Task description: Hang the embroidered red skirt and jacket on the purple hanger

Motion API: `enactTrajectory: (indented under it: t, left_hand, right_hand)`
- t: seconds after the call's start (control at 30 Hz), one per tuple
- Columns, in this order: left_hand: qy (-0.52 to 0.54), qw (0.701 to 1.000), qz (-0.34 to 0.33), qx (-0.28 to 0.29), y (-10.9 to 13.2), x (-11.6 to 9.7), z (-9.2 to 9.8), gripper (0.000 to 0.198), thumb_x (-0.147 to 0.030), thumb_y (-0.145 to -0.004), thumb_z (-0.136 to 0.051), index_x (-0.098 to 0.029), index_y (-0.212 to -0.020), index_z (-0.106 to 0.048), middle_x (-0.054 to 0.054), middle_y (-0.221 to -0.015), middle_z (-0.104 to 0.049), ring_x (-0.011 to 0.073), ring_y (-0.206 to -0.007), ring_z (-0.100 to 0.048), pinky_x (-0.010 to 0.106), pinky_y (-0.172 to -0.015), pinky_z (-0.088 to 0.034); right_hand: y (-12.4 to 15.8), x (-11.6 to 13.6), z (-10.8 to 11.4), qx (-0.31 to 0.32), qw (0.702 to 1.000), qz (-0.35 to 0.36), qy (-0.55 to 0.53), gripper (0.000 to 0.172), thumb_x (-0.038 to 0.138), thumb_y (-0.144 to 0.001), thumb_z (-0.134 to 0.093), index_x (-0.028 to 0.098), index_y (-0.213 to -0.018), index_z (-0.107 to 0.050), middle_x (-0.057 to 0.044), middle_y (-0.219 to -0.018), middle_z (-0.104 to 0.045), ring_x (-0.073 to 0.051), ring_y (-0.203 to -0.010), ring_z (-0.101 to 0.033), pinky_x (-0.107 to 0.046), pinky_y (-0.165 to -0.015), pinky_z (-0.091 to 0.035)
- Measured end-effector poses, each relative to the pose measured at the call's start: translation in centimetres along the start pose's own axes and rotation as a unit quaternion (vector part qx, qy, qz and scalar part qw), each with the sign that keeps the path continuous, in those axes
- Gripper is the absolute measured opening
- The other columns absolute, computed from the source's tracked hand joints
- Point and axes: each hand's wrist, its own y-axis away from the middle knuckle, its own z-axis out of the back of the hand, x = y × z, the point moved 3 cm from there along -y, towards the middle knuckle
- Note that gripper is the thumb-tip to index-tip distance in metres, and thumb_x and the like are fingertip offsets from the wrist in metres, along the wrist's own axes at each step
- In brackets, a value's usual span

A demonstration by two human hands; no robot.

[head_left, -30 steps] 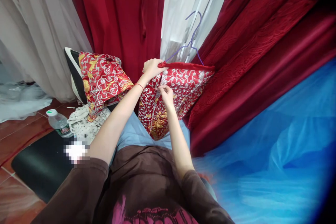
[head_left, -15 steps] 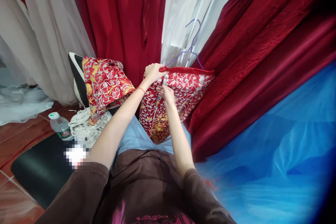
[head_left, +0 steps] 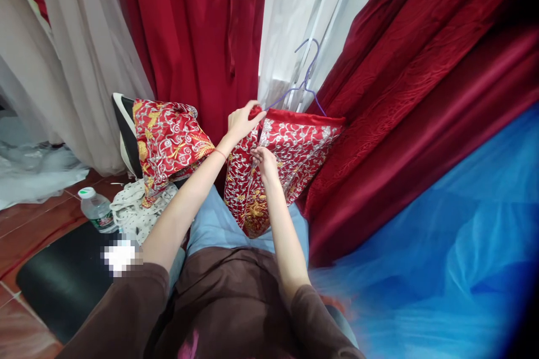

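Observation:
A red garment [head_left: 301,137] with silver and gold embroidery rests against my lap, with a purple hanger [head_left: 309,76] rising from its top. Its plain red upper edge is gripped near the opening by my left hand [head_left: 243,122], thumb on top. Just below, my right hand [head_left: 266,162] is closed in a pinch at the front opening of the same garment; any small part between those fingertips is too small to make out. To the left, another red embroidered piece [head_left: 172,134] drapes over a black and white chair back [head_left: 125,129].
A clear bottle [head_left: 99,210] with a white cap stands beside a dotted white cloth [head_left: 143,207] near a black seat [head_left: 63,280]. Dark red drapes [head_left: 202,28] hang in front, more red fabric [head_left: 391,95] and blue tulle [head_left: 442,247] on the right. Grey tulle [head_left: 92,67] hangs left.
My view has shifted slightly, so most things sit a little lower. Both hands keep nearly the same places on the garment; the left fingers have shifted a little along its top edge.

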Motion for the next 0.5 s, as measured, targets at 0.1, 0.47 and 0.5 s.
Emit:
enactTrajectory:
  t: [0.1,0.47,0.5]
  left_hand:
    - [0.032,0.989,-0.006,-0.141,3.6,0.7,0.1,0.052,-0.047,-0.098,-0.044,-0.02,-0.143,-0.043,0.015,-0.147,-0.051,0.0252,-0.139,-0.045,0.037,-0.111,-0.036]
    - [-0.107,0.994,0.028,-0.021,10.0,3.5,-6.0,0.016,-0.033,-0.095,-0.052,-0.018,-0.099,-0.058,0.011,-0.098,-0.069,0.0233,-0.089,-0.068,0.029,-0.07,-0.043]
    - [-0.113,0.993,0.044,-0.012,9.6,3.4,-5.8,0.015,-0.031,-0.095,-0.051,-0.018,-0.099,-0.058,0.01,-0.097,-0.07,0.0232,-0.088,-0.069,0.028,-0.068,-0.042]
  right_hand:
    - [0.4,1.0,0.1,0.007,0.997,0.015,0.079,0.016,0.026,-0.078,-0.058,0.019,-0.064,-0.063,0.004,-0.056,-0.058,-0.009,-0.053,-0.052,-0.02,-0.057,-0.041]
    - [0.9,2.4,-1.5,0.052,0.989,0.068,0.124,0.014,0.028,-0.069,-0.058,0.017,-0.059,-0.059,0.01,-0.044,-0.035,-0.005,-0.045,-0.025,-0.022,-0.048,-0.019]
    - [1.0,2.4,-1.6,0.052,0.99,0.059,0.118,0.014,0.026,-0.068,-0.057,0.017,-0.057,-0.058,0.01,-0.044,-0.035,-0.005,-0.045,-0.025,-0.022,-0.047,-0.019]
